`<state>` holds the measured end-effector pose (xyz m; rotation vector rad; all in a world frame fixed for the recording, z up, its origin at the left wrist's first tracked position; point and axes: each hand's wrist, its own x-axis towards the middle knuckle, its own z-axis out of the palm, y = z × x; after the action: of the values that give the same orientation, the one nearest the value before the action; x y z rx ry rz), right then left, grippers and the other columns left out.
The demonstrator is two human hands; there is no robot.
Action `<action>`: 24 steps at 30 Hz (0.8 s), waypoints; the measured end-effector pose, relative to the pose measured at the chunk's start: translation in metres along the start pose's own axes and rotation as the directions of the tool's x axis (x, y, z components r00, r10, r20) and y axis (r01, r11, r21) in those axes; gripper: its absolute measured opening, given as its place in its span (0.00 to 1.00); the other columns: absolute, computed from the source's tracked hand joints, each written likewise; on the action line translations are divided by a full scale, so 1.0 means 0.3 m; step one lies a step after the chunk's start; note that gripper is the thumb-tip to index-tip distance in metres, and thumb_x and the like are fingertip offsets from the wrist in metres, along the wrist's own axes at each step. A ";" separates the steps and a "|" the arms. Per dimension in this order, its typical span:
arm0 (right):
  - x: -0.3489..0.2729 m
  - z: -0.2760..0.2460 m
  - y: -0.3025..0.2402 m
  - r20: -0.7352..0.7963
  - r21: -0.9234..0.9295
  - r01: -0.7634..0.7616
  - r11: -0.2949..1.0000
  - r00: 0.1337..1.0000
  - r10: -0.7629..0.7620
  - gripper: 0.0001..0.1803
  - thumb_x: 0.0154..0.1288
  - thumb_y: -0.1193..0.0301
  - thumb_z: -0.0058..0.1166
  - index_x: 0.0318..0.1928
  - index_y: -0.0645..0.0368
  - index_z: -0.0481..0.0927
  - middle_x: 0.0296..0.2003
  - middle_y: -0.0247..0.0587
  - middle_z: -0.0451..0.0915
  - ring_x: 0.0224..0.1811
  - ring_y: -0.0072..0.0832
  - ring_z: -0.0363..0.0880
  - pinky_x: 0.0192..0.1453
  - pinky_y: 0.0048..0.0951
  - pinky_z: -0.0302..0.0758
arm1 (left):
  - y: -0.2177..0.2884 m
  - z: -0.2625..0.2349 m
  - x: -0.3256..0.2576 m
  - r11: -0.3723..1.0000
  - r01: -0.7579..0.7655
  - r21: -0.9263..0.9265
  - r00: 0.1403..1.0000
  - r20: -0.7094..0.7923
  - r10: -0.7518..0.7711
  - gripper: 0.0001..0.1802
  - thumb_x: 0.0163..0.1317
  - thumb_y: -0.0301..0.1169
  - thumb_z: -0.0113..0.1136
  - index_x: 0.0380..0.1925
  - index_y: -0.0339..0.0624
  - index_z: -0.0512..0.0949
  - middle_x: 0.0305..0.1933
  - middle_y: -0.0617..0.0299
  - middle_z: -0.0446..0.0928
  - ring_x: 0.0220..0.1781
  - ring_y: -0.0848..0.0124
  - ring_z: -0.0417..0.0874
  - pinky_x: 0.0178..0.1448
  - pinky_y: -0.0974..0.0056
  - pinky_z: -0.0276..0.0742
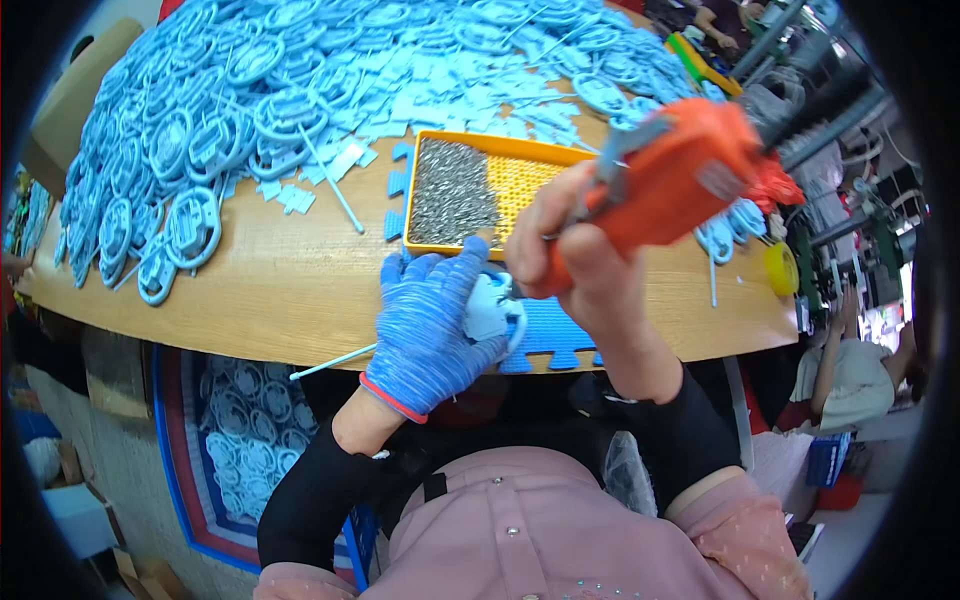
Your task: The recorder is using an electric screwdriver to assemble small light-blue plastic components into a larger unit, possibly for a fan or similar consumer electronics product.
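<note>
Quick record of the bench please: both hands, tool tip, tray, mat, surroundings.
Left hand: gloved, holding a blue part
Right hand: bare, gripping an orange power tool
Tool tip: down toward the part; contact unclear
Tray: yellow; small metal pieces fill its left side
Mat: blue, under the tray
Pile: blue parts, across the table's far and left side
Tape: yellow roll, right edge

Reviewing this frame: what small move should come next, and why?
Probably ease the orange power tool onto the light-blue plastic part: the right hand grips the tool with its front end close by the part, and the gloved left hand steadies that part. Contact isn't clear.
</note>
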<state>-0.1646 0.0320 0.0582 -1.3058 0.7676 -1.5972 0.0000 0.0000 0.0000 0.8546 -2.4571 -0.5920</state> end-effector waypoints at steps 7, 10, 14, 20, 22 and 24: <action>-0.020 0.103 -0.081 -0.004 -0.235 -0.084 0.968 0.996 0.085 0.12 0.58 0.75 0.59 0.37 0.57 0.68 0.20 0.32 0.72 0.18 0.18 0.72 0.18 0.20 0.68 | 0.049 -0.020 0.002 0.995 -0.066 0.080 0.997 -0.023 0.068 0.37 0.42 0.47 0.70 0.54 0.44 0.72 0.43 0.54 0.79 0.50 0.54 0.76 0.60 0.52 0.61; -0.037 0.067 -0.076 -0.096 -0.242 -0.093 0.966 0.993 0.071 0.13 0.61 0.71 0.58 0.41 0.58 0.67 0.20 0.34 0.73 0.19 0.20 0.74 0.19 0.22 0.71 | 0.071 0.002 -0.025 0.997 -0.056 0.055 0.995 -0.083 0.061 0.37 0.44 0.47 0.69 0.54 0.43 0.70 0.42 0.53 0.77 0.46 0.54 0.76 0.58 0.52 0.62; -0.156 0.028 -0.214 -0.230 0.096 0.100 0.990 0.970 -0.075 0.10 0.66 0.68 0.52 0.41 0.58 0.67 0.21 0.37 0.74 0.19 0.25 0.74 0.22 0.25 0.73 | 0.152 -0.134 -0.258 0.997 0.034 0.069 0.991 -0.129 -0.025 0.46 0.41 0.42 0.70 0.61 0.36 0.64 0.41 0.50 0.76 0.46 0.53 0.74 0.55 0.52 0.65; -0.213 -0.066 -0.285 -0.225 -0.148 -0.034 0.988 0.974 0.000 0.17 0.64 0.64 0.59 0.44 0.59 0.69 0.25 0.34 0.75 0.24 0.20 0.75 0.28 0.24 0.74 | 0.068 -0.282 -0.540 0.867 0.152 0.475 0.988 -0.084 -0.127 0.55 0.29 0.39 0.77 0.61 0.30 0.64 0.57 0.44 0.70 0.61 0.48 0.66 0.66 0.51 0.60; -0.188 0.009 -0.235 -0.192 -0.165 -0.148 0.975 0.975 0.116 0.17 0.65 0.64 0.58 0.46 0.60 0.69 0.28 0.34 0.76 0.27 0.20 0.77 0.31 0.24 0.75 | 0.109 -0.239 -0.499 0.939 -0.018 0.343 0.988 -0.141 0.070 0.52 0.37 0.41 0.76 0.63 0.32 0.63 0.59 0.43 0.70 0.63 0.48 0.67 0.66 0.50 0.60; -0.223 -0.063 -0.179 -0.142 -0.097 -0.127 0.987 0.983 0.113 0.16 0.65 0.69 0.56 0.49 0.59 0.68 0.31 0.35 0.77 0.33 0.23 0.78 0.37 0.27 0.76 | 0.179 -0.159 -0.359 0.970 -0.057 0.238 0.991 -0.104 0.083 0.48 0.44 0.46 0.72 0.64 0.35 0.63 0.61 0.44 0.68 0.63 0.48 0.67 0.67 0.50 0.57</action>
<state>-0.1947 0.1130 0.0738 -1.2097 1.0087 -1.5777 0.0769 0.0977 0.0359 0.8606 -2.4734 -0.2230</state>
